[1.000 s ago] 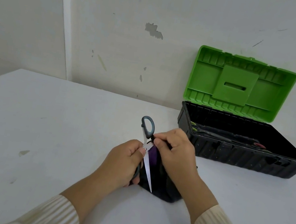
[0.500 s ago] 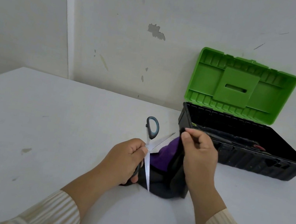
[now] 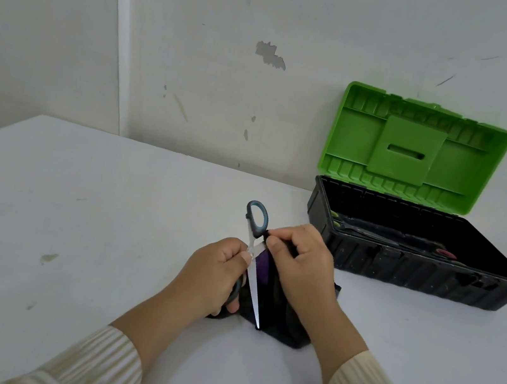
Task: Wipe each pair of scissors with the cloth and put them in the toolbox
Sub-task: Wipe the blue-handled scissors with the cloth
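White table: left fingers [image 3: 244, 254] clamp opened scissors [image 3: 255, 260]; right fingers [image 3: 277, 245] pinch cloth [image 3: 275, 298] around one blade.

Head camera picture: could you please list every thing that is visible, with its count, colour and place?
table: one, white, fills the foreground.
wall: one, off-white with chipped spots, behind the table.
toolbox: one, black with green lid open, table's far right; tools inside too dark to count.
scissors: one pair, grey-blue handles, blades open, in the left hand.
cloth: one, dark with a purple part, under the hands.
sleeves: two, striped cream, bottom edge.
left hand: holds the scissors.
right hand: pinches the cloth on a blade.
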